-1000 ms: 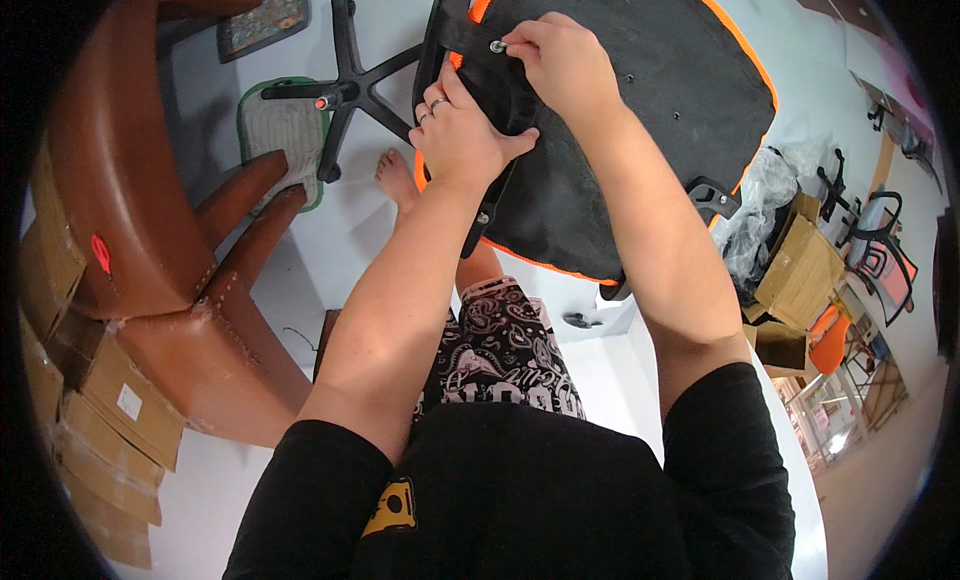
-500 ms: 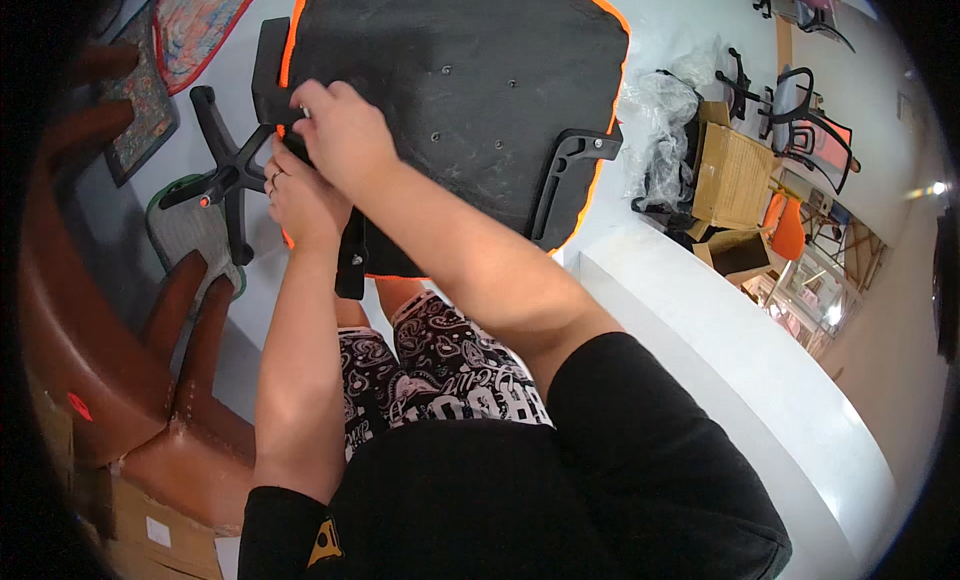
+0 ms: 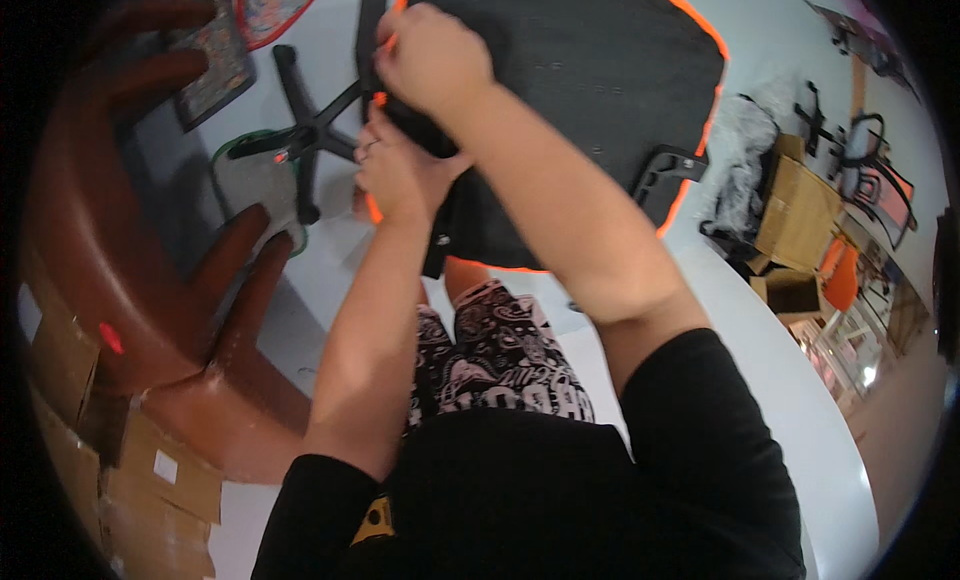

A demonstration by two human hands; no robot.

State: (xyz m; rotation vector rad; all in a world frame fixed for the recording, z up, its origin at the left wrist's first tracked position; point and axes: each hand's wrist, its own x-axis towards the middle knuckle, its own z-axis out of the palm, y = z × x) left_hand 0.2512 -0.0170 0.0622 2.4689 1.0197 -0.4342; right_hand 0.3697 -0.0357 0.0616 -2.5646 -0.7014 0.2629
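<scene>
An upturned chair seat (image 3: 560, 90), black with orange edging, lies in front of me. Along its left side runs a black armrest (image 3: 370, 40), partly covered by my hands; a bolt shows at its near end. My left hand (image 3: 400, 175) is wrapped round the middle of this armrest, thumb towards the seat. Just beyond it, my right hand (image 3: 440, 65) is closed with bent fingertips at the armrest and the seat's edge. Whatever lies in those fingertips is hidden. A second black armrest (image 3: 665, 170) is on the seat's right side.
Left of the seat stands a black five-star chair base (image 3: 315, 135). A brown leather-like piece of furniture (image 3: 120, 250) and cardboard boxes (image 3: 150, 480) fill the left side. Clear plastic wrap (image 3: 745, 145) and an open carton (image 3: 800, 210) lie to the right, beside a white curved ledge (image 3: 770, 400).
The whole view has shifted, so everything appears farther right. My right hand has moved farther away along the left armrest. My left hand keeps its place on it.
</scene>
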